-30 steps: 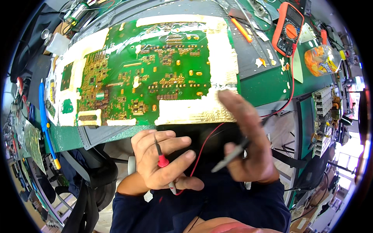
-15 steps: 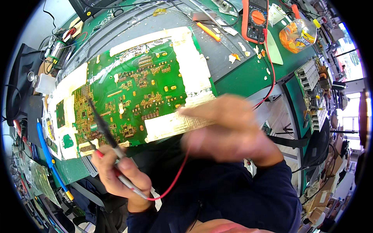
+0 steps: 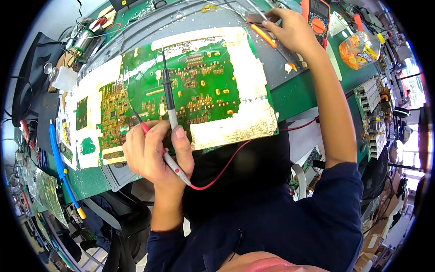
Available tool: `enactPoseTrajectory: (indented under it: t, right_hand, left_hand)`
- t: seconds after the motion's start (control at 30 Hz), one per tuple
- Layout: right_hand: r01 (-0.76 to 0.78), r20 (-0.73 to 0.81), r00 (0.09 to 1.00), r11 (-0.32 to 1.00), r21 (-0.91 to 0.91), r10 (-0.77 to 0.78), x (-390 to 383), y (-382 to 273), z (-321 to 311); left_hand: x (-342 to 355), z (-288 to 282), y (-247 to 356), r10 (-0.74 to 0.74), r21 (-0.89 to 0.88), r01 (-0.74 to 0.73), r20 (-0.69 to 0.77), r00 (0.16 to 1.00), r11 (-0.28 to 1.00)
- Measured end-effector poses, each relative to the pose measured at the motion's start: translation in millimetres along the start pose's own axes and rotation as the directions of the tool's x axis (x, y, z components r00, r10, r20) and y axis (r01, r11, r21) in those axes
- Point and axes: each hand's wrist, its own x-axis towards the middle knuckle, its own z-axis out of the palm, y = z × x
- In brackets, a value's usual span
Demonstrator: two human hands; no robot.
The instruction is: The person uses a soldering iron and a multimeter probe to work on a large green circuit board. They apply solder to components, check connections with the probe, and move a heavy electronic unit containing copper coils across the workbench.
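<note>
Circuit board [image 3: 186, 94] lies between the hands: long axis left-right, right end a bit farther out. Left hand [image 3: 152, 154] is nearer, over the near edge, left of middle. Right hand [image 3: 292, 31] is stretched out past the far right corner, well apart from the left.

Left fingers are curled around two probes. Black test probe [image 3: 168, 90] points away from the body, out over the board; red test probe [image 3: 176, 167] slants up-left, tip also over the board. Can't tell if either tip makes contact.

Right fingertips are at a slim metal rod [image 3: 257, 9], just beside a flat brown block [image 3: 255, 18]. Can't tell if they grip it. Rod is on the far side of the board, axis upper left to lower right, lower end at the right fingers; left hand nowhere near it.

Orange-handled tool [image 3: 263, 35] sits between right hand and board, orange-red multimeter [image 3: 318, 25] to the hand's right. Red test lead [image 3: 229, 164] loops from the left hand along the near side.
</note>
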Motion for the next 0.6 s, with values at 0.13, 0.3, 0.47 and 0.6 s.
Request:
enactPoseTrajectory:
  t: [0.13,0.3,0.47,0.6]
  right_hand:
    - [-0.053,-0.083,0.995,0.998,0.018,0.054,13,-7,7]
    - [-0.093,-0.213,0.945,0.827,0.554,0.249,1,-12,-16]
    - [-0.059,0.014,0.980,0.219,0.974,0.201,-28,4,-15]
    - [-0.160,0.160,0.983,-0.008,0.987,0.089,-53,6,-6]
  left_hand:
    - [-3,-1,-3,-0.005,-0.002,0.005,0.028,1.000,1.000]
    - [-1,-1,-5,0.005,-0.017,-0.004,0.052,0.999,1.000]
    - [0,-4,-2,-0.021,-0.022,0.023,0.098,0.995,0.999]
    - [0,-7,1,-0.050,0.011,0.049,0.146,0.988,0.999]
